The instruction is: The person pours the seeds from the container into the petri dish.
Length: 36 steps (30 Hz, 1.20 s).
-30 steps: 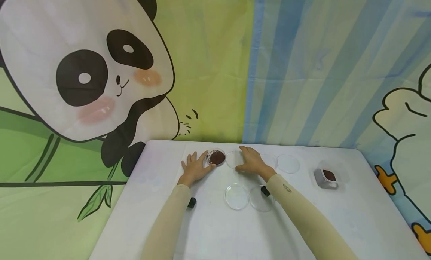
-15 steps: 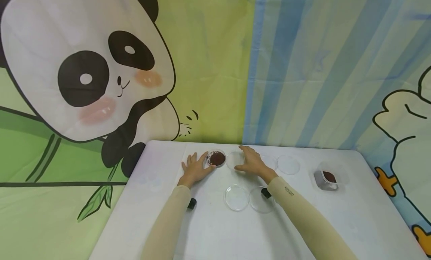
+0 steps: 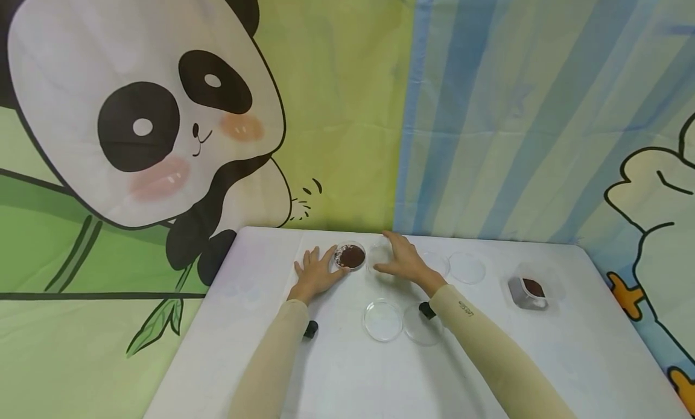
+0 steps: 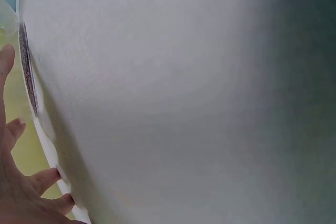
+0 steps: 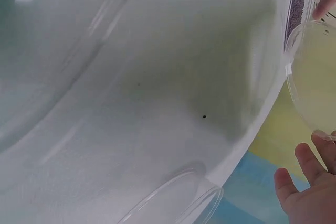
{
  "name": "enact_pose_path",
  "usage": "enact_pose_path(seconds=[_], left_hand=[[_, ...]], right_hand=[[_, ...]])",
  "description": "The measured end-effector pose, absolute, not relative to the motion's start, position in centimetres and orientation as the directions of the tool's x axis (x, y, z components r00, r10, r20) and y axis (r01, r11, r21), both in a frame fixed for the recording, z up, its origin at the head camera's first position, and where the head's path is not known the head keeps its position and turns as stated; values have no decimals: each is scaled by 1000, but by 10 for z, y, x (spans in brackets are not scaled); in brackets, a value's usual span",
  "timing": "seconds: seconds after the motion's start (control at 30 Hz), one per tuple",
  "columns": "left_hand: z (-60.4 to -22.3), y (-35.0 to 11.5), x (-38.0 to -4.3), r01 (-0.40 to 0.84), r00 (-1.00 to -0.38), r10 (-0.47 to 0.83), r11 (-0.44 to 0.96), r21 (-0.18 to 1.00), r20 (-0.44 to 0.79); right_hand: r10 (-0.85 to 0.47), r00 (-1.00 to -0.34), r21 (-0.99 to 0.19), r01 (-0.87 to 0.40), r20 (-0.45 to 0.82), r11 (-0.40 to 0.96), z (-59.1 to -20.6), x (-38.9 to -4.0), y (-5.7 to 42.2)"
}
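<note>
A round clear petri dish (image 3: 353,257) filled with dark brown granules, with white bits at its left side, stands at the back of the white table. My left hand (image 3: 317,278) lies beside it with fingers spread, the thumb and index finger touching its rim at the left and front. Just right of that dish, my right hand (image 3: 404,261) holds a clear petri dish piece (image 3: 377,257) between thumb and fingers; whether it is a lid or base I cannot tell. In the right wrist view this clear piece (image 5: 315,72) appears tilted, a fingertip at its edge.
Two clear round dish parts (image 3: 467,268) lie to the right of my right hand. Nearer the front are another clear dish (image 3: 383,320) and a clear round piece (image 3: 420,328) beneath my right forearm. A clear container of brown granules (image 3: 534,288) stands at right. A printed curtain hangs behind.
The clear piece in my right hand has tilted slightly, with its fingers shifting a little. My left hand and the granule-filled dish hold their place.
</note>
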<state>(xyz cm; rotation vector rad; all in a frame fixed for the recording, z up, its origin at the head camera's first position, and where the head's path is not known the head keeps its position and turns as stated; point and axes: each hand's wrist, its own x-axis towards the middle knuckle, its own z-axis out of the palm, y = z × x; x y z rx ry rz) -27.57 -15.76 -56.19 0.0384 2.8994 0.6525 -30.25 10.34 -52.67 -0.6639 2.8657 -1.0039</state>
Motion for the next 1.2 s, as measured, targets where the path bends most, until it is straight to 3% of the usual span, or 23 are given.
enact_pose_path(seconds=[0.53, 1.2], left_hand=[[-562, -159, -276, 1, -989, 67, 898, 441, -134], [-563, -159, -275, 9, -989, 69, 911, 412, -132]], right_hand=[[-449, -866, -661, -470, 218, 585, -520, -308, 83], [-451, -871, -760, -426, 197, 491, -523, -310, 57]])
